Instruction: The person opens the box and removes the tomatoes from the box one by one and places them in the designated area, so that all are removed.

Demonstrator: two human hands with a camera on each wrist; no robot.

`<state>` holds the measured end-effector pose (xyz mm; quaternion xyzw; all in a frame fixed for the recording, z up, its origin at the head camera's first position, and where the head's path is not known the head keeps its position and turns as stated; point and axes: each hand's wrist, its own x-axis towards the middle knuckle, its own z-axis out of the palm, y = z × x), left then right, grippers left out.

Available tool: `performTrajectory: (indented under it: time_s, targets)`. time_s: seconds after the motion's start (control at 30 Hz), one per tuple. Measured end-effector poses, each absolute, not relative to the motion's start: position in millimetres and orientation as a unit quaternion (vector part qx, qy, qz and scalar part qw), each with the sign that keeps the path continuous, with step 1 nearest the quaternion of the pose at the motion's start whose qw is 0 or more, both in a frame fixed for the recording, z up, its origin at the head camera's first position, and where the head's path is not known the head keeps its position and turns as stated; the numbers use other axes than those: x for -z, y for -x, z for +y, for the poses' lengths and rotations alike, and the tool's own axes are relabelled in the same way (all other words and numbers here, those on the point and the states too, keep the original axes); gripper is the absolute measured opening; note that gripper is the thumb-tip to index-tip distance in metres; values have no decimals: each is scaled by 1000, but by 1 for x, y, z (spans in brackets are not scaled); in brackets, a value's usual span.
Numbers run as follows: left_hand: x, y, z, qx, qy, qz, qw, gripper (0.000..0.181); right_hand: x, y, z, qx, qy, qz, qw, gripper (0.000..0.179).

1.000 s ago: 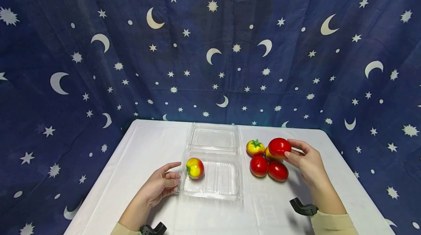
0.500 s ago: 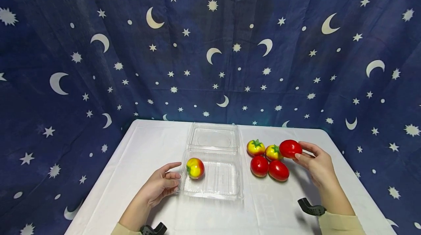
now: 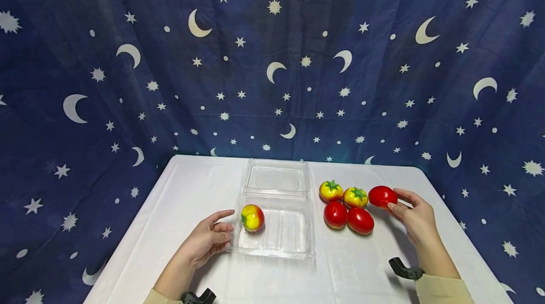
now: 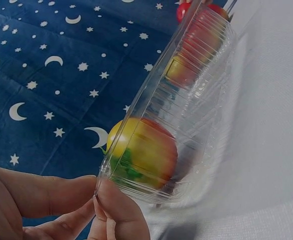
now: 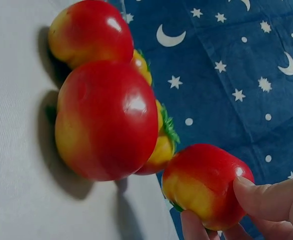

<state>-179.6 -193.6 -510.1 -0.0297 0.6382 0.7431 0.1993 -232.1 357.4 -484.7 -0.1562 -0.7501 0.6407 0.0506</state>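
My right hand (image 3: 419,219) holds a red and yellow artificial tomato (image 3: 382,197) between thumb and fingers, right of the other tomatoes. In the right wrist view, this tomato (image 5: 206,182) shows its yellow patch and a bit of green leaf underneath. My left hand (image 3: 205,241) is at the left edge of a clear plastic clamshell box (image 3: 294,251), whose lid (image 3: 276,178) lies folded back behind it. Thumb and finger pinch the box's rim (image 4: 117,137) in the left wrist view. One yellow-red tomato (image 3: 253,218) lies on its side at the left inside the box.
Two tomatoes with green leaves up, a left one (image 3: 330,191) and a right one (image 3: 355,197), stand right of the box. Before them lie two red ones, a rounder one (image 3: 335,215) and a longer one (image 3: 360,221). A starry blue cloth (image 3: 272,82) hangs behind the white table (image 3: 200,176).
My right hand has moved right and slightly down with its tomato, away from above the leafy tomato, which now shows fully. The left hand and the box have stayed put.
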Motion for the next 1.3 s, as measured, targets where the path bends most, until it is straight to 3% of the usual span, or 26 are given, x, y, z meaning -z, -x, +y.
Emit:
performTrajectory:
  time_s: [1.3]
  targets:
    - [510,179,-191,-738,37,644,199,80,517,244,370,-609,220,-762,1,70]
